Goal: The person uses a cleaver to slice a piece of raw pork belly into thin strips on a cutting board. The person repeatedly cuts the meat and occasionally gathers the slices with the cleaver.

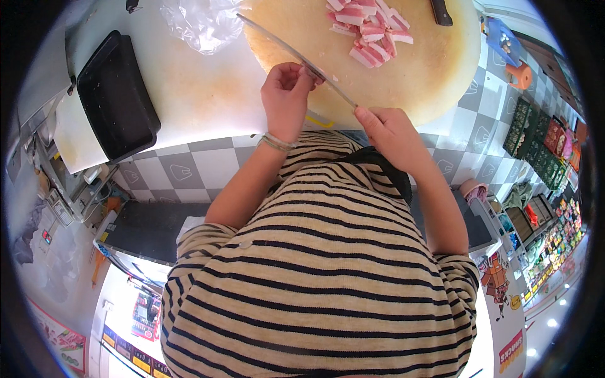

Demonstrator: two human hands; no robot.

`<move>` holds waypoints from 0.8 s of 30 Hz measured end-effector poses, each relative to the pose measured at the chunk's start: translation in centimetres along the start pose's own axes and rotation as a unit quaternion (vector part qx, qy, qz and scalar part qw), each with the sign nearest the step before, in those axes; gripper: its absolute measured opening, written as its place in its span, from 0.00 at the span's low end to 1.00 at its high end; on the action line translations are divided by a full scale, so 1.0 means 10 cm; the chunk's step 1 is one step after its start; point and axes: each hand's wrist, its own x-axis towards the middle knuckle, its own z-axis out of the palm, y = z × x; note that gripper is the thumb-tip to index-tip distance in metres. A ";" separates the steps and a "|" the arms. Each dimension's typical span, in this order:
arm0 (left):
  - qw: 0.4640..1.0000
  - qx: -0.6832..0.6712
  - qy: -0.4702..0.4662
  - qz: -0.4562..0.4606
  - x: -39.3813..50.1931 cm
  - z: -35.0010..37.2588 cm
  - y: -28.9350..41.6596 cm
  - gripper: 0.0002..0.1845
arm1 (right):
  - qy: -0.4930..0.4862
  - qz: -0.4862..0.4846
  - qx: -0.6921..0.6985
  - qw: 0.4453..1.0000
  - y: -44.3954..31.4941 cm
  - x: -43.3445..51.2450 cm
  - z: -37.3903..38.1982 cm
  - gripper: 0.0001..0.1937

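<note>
My right hand (390, 134) grips the near end of a long knife (279, 41), seen almost edge-on, its tip pointing up and left. The handle is hidden in my fist. My left hand (288, 92) has curled fingers and a thumb pinched at the middle of the blade. Both hands are over the near-left part of a round, stained cutting board (416, 80). A heap of pink and white sliced pork belly (371, 30) lies on the board beyond the blade. Small scraps of meat are close to the knife.
A second knife's dark handle (441, 12) rests at the board's far right. On the white worktop (198, 99) are a crumpled clear plastic bag (203, 23) and a black plastic tray (120, 101) at left. An orange stool (520, 75) and green crates (522, 130) stand at right.
</note>
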 end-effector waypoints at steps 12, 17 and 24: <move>1.000 -0.007 -0.007 -0.007 0.00 -0.14 0.07 0.08 | -0.024 -0.002 0.047 0.999 0.04 0.04 0.05 0.33; 0.998 0.064 -0.005 0.010 0.02 -0.16 0.06 0.09 | -0.023 -0.009 0.024 0.999 -0.01 0.02 0.05 0.32; 0.997 -0.065 -0.018 -0.028 -0.02 -0.07 -0.02 0.14 | 0.015 -0.004 -0.026 1.000 -0.12 -0.17 0.01 0.30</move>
